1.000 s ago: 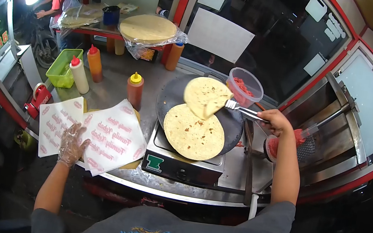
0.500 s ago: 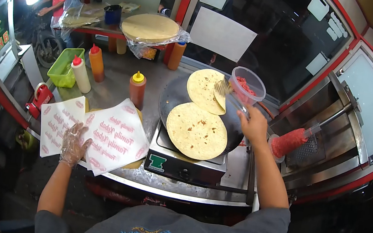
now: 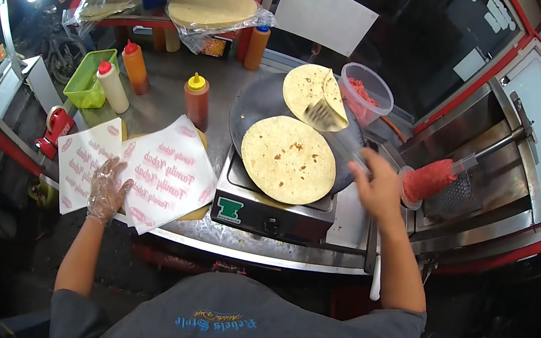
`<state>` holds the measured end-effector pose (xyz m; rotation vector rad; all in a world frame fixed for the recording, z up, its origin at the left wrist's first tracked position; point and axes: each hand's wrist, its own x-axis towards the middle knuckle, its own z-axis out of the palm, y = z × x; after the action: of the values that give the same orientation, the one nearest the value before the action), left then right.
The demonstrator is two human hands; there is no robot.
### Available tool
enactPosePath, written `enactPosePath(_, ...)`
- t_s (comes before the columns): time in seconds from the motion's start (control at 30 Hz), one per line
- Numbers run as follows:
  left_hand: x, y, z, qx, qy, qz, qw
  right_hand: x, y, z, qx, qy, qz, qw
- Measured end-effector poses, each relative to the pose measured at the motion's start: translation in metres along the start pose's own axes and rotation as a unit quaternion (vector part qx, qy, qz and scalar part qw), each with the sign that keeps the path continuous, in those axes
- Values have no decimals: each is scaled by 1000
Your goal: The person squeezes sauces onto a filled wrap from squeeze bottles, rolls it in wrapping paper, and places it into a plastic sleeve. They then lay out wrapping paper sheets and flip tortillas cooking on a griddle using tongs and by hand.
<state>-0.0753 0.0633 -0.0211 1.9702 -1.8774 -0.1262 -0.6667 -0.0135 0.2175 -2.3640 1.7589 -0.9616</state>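
Observation:
My right hand (image 3: 378,185) is closed around the handle of a metal spatula (image 3: 324,115), which is blurred by motion. Its head lies over the far flatbread (image 3: 304,90), whose right part is folded over. A second flatbread (image 3: 288,160) lies flat nearer to me, with brown spots. Both rest on a round black griddle (image 3: 245,106) above a steel stove (image 3: 256,216). In a clear plastic glove, my left hand (image 3: 108,190) has its fingers apart, lying on printed paper sheets (image 3: 170,178) at the left.
Sauce bottles (image 3: 196,102) and a green basket (image 3: 89,82) stand behind the papers. Behind the griddle is a tub of red shreds (image 3: 365,96). Red meat on a spit (image 3: 428,183) is at the right. A shelf holds stacked flatbreads (image 3: 212,10).
The view has shifted, so the counter sits higher. My right hand and the spatula have moved toward me, and the far flatbread has turned, its fold now at the right. My left hand stays on the papers.

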Motion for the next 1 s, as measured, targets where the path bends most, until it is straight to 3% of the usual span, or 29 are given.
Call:
enactPosePath(0.03,1,0,0,1,-1,2,1000,-10,1,4,-120,-52,-45,990)
enactPosePath(0.17,2,-2,2,11,2,9,1000,-4,-6,36,-69,20,-63,995)
enactPosePath(0.27,-5,-5,4,20,4,15,1000,8,-7,41,-117,-42,-55,991)
enactPosePath(0.3,-4,-5,5,23,-2,9,1000,7,-4,39,-91,17,-90,992)
enactPosePath(0.37,1,-6,5,11,2,-1,1000,-4,-5,23,-74,17,-67,995)
enactPosePath(0.63,-1,0,2,-2,12,-9,1000,3,-35,10,-145,-155,-38,977)
enactPosePath(0.73,0,-4,3,11,4,-2,1000,13,-42,12,-93,-78,-90,989)
enactPosePath(0.87,-4,4,0,20,10,-2,1000,9,-56,18,-138,-198,-85,967)
enactPosePath(1.0,-1,-1,3,20,14,-1,1000,10,-51,27,-91,-148,-120,977)
